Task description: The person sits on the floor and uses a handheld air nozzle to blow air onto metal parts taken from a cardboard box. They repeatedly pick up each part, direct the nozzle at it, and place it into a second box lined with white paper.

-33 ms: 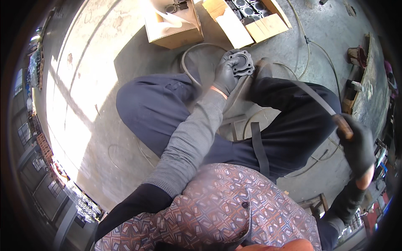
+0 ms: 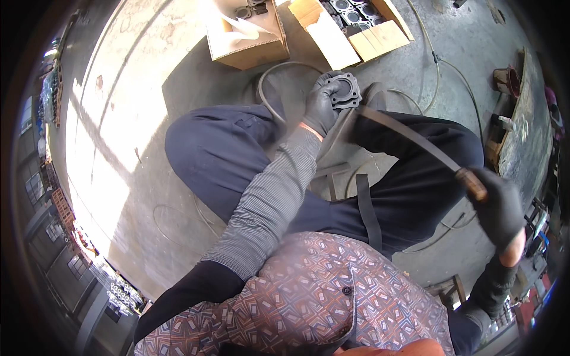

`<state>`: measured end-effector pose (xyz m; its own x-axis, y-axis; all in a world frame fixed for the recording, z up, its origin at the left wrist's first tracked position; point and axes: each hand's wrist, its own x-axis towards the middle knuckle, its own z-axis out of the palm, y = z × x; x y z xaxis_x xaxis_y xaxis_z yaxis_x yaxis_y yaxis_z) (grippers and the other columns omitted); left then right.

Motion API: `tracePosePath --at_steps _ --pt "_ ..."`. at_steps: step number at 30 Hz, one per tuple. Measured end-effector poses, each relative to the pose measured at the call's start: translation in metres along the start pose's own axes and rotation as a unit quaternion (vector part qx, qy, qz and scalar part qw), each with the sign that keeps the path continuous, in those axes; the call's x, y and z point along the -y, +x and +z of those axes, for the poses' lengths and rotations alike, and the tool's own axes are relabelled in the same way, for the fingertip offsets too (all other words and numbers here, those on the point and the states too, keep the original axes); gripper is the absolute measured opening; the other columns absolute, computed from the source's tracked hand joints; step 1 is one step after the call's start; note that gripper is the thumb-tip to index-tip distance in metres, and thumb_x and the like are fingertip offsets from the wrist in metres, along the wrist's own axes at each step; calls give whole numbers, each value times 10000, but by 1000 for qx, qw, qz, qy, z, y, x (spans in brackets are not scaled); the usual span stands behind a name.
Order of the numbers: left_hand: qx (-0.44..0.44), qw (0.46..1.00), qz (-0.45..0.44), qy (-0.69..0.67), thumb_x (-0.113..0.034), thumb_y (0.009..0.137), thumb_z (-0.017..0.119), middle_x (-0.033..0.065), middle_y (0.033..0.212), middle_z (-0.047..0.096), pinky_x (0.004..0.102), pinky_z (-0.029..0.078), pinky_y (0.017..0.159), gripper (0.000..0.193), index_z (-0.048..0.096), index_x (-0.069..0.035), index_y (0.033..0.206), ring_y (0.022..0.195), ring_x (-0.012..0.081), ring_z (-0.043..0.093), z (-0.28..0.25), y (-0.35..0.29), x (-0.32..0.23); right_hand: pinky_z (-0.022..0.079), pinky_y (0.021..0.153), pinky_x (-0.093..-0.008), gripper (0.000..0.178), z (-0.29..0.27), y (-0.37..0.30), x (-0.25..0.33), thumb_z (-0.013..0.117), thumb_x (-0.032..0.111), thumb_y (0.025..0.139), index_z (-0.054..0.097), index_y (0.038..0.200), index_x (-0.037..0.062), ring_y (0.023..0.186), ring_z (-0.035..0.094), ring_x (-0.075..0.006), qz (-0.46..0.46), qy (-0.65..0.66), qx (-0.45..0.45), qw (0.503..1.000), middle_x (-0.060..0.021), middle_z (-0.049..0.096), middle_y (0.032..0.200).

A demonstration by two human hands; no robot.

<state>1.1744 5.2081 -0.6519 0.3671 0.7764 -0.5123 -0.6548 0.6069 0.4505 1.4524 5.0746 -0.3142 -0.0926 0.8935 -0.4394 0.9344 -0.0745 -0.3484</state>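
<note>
My 1 head-worn fisheye view looks steeply down from close above my lap and gloved hands onto the grey concrete floor (image 2: 148, 89).

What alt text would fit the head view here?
Seen from above, a seated person's gloved left hand grips a grey metal part with round holes, while the gloved right hand holds a long file by its wooden handle, its tip reaching the part. Two open cardboard boxes sit on the concrete floor ahead.

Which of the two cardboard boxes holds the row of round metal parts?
The right brown cardboard box, flaps spread open, shows a row of round grey metal parts; the left brown cardboard box is mostly shut.
</note>
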Motion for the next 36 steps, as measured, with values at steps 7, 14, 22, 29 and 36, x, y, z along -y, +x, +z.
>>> tracePosePath --at_steps 7,14,22,29,36 --pt "-68 996 -49 -12 -156 1064 470 145 1033 713 317 606 755 238 649 -16 1133 885 229 706 -1 -1 2 551 720 -373 334 -14 7 8 726 -45 846 701 1169 36 758 729 -298 53 14 43 998 -191 712 874" --pt "-91 975 -179 -90 -322 1109 470 106 857 694 289 540 558 350 662 -35 1050 668 174 646 -12 1 3 552 731 -390 302 -8 8 7 715 -39 844 708 1133 49 793 717 -372 48 32 -50 997 -208 704 892" --pt "17 944 -171 -283 -376 1094 536 136 1168 696 435 588 920 358 658 -48 1169 1096 290 671 -8 -3 -2 552 734 -375 299 -34 12 9 690 -63 835 720 1121 18 785 718 -377 189 109 -11 976 -215 723 916" --pt "53 991 -72 -101 -249 1097 513 174 1248 680 536 604 973 307 603 -34 1297 1132 320 691 43 -15 -95 530 739 -376 243 -44 61 4 702 34 923 713 1163 4 832 702 -318 -6 30 -26 999 -176 729 975" --pt "113 957 45 264 -192 1056 585 114 1233 663 366 605 950 413 496 -55 1435 1127 241 685 50 35 -212 469 605 -287 277 -22 128 -49 683 11 933 685 1210 25 633 563 -112 54 212 -38 975 -76 628 826"
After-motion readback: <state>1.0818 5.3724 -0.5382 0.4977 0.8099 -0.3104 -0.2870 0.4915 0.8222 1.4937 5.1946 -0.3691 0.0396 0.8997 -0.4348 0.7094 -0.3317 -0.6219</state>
